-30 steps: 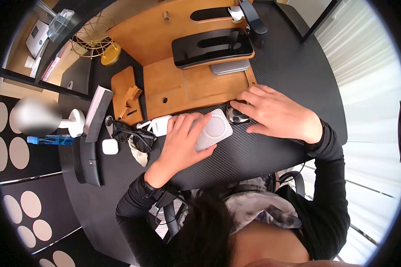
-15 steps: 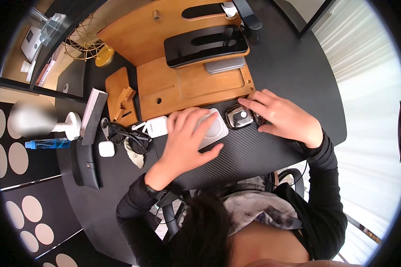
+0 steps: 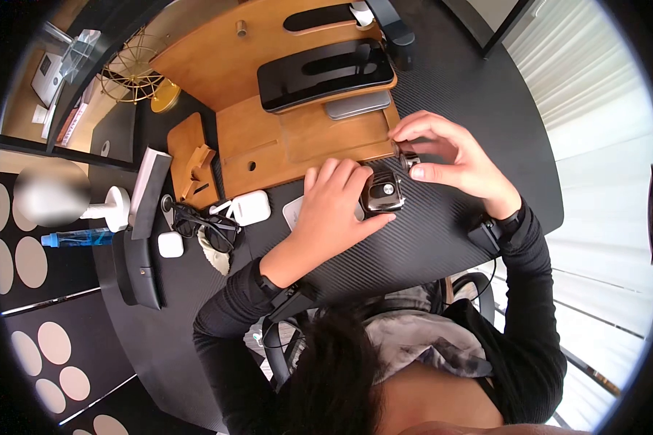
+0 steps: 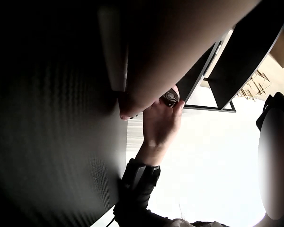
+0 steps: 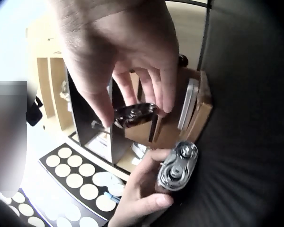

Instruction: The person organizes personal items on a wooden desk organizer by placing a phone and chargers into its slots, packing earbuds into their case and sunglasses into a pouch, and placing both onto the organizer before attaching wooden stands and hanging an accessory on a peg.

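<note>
Raised dark piece [image 5: 135,116], long axis spanning pinched right fingers [image 3: 431,172], left fingers [image 3: 332,174] gripping chrome device [image 3: 379,200], knob [image 3: 388,188] upward

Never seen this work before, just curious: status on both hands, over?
Left hand grips glossy gadget. Right hand pinches small dark piece. Pale pad partly hidden by left hand.

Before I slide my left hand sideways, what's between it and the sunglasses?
The head view shows slim white prongs, a rounded white block, then a pale pad's edge between the sunglasses and your left hand.
</note>
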`<state>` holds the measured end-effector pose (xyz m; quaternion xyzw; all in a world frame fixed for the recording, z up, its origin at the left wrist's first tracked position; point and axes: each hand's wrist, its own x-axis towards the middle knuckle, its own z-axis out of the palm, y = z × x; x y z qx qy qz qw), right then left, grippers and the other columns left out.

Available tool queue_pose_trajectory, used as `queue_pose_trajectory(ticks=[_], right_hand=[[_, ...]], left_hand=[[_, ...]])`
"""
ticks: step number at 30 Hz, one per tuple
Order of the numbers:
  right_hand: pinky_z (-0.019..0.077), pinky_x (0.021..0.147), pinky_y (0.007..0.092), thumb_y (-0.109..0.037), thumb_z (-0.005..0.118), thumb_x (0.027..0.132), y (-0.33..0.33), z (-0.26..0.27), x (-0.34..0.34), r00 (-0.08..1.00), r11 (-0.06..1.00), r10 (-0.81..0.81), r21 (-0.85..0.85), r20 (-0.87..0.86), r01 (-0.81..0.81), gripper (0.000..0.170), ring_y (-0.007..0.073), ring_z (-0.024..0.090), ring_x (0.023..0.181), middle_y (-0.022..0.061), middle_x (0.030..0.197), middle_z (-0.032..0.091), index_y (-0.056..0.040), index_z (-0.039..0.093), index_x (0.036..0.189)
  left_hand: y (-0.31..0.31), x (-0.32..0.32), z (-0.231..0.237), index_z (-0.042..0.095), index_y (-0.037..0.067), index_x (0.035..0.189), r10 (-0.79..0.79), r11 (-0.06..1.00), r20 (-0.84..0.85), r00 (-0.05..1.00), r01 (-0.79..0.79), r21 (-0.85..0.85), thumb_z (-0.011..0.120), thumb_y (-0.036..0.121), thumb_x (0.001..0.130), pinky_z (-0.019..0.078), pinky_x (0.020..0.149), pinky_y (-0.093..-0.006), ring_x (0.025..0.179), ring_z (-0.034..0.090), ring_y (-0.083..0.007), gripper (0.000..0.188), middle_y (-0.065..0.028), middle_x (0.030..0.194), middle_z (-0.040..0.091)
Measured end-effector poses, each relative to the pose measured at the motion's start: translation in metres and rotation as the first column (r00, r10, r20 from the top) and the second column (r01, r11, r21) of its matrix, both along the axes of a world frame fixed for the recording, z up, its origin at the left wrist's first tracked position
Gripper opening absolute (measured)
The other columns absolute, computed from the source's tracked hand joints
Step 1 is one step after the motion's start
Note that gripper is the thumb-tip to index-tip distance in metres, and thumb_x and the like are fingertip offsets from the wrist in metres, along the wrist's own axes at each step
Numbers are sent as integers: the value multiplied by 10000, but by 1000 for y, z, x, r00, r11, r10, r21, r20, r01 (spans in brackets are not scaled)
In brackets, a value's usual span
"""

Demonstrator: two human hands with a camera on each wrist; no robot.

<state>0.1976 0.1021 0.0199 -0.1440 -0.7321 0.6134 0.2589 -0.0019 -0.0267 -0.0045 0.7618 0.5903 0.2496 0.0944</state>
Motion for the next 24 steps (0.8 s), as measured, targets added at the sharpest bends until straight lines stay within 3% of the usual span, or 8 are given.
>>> queue_pose_trajectory(ticks=[5,8,13,15,18,22,24], right_hand=[[405,1072,380,-74,713,841,-9,-20,-12,982,970,104,-203,-158,-136,373,213,492,1215,73,1279,454,-24,607,1195],[410,1074,392,-8,726,809,-13,-24,-19,963,959,36,-261,-268,-109,286,235,484,1255,73,1245,464,-24,620,1074],[420,1066,392,-8,816,708,-15,-30,-19,973,968,41,-231,-226,-95,361,248,493,1241,52,1162,474,-40,586,985],[419,1065,388,-27,827,702,-15,-28,-18,980,996,-23,-91,-199,5,396,230,502,1212,50,1151,472,-36,588,1018],[409,1072,391,-59,831,706,-15,-24,-17,992,997,-50,-62,-116,43,439,216,504,1189,51,1137,475,-33,591,1072],[415,1072,391,-82,822,721,-14,-25,-16,995,1000,-19,9,-93,20,494,208,500,1193,54,1155,483,-44,594,1158],[440,1020,377,-6,800,714,-16,-22,-16,998,996,62,-65,-22,-64,530,217,513,1187,88,1225,487,-34,583,1197]], left_hand=[[2,-5,-1,587,49,1062,34,997,207,978,-47,59,797,386,707,363,849,-372,963,534,-267,532,-76,975,579],[3,-7,-5,577,44,1058,35,996,255,966,-56,75,801,389,705,356,839,-371,958,531,-264,542,-73,976,578],[3,-8,-8,566,39,1055,27,995,301,953,-54,79,799,396,710,352,833,-380,965,520,-270,548,-76,979,567],[2,-8,-8,562,40,1067,32,994,317,948,-64,91,801,385,710,353,832,-382,962,523,-270,551,-80,980,567],[2,-10,-8,555,39,1083,51,994,358,932,-82,70,804,372,708,357,824,-383,961,526,-276,560,-86,987,567],[3,-11,-10,551,35,1088,34,994,334,942,-68,90,805,358,711,362,816,-386,961,528,-280,557,-89,998,567],[2,-11,-7,539,28,1123,3,994,298,954,-37,107,797,346,724,369,836,-397,978,530,-291,572,-100,1034,560]])
